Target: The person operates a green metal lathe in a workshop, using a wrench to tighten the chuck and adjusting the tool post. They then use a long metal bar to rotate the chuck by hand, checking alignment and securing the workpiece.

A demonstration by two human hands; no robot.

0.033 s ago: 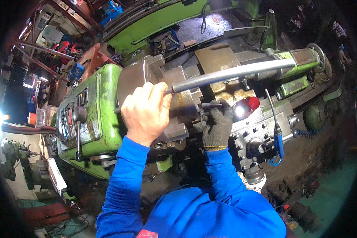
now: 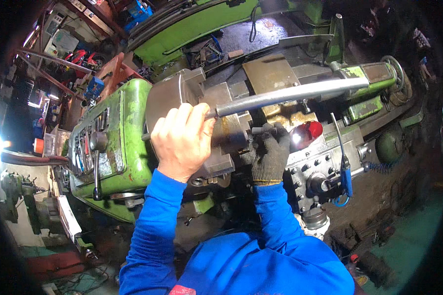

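My bare left hand (image 2: 183, 140) is wrapped round a thin metal bar (image 2: 146, 137), which sticks out to the left of the fist. Just right of that hand begins a long silver pipe (image 2: 290, 91), in line with the bar and slanting up to the right over the lathe. Beneath them sits the big stepped lathe chuck (image 2: 220, 94). In a grey knit glove, my right hand (image 2: 269, 158) is closed at the chuck's right side, its fingers round a short round metal rod (image 2: 264, 130). The fingertips and the rod's far end are partly hidden.
A red lamp-like object (image 2: 307, 132) lies right of the glove, above the bolted tool post (image 2: 314, 172). A blue-handled air gun (image 2: 346, 179) hangs there. On the green headstock (image 2: 133, 118) rest several hand tools and a lever (image 2: 97, 167). The tailstock handwheel (image 2: 397, 73) is far right.
Both hands stay almost in place. The left fist and the pipe's near end have shifted very slightly to the right.
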